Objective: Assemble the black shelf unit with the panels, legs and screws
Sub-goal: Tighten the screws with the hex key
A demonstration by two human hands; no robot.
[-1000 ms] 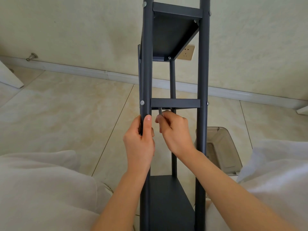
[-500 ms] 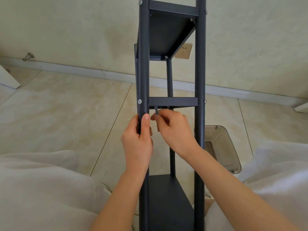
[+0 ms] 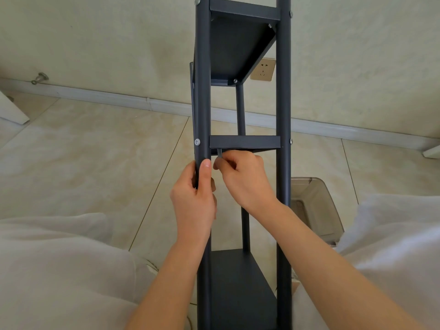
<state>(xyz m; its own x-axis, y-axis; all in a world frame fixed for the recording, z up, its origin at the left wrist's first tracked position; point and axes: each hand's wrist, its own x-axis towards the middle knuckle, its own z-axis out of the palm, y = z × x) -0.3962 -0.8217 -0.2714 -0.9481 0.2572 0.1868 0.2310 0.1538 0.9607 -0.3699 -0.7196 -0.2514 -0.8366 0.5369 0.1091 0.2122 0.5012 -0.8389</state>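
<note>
Black shelf unit [image 3: 238, 282] stands between the knees, left hand [image 3: 192, 196] wraps its front-left leg [image 3: 202, 103], right hand [image 3: 242, 177] pinches hex key [image 3: 219, 153] under middle panel [image 3: 245, 142] left edge; key may slip off the hidden screw, swing cramped between legs, tile floor [image 3: 95, 163] open beyond.

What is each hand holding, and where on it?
The left hand grips the shelf's left leg just below the middle panel. The right hand pinches a hex key by its lower end, under that panel.
</note>
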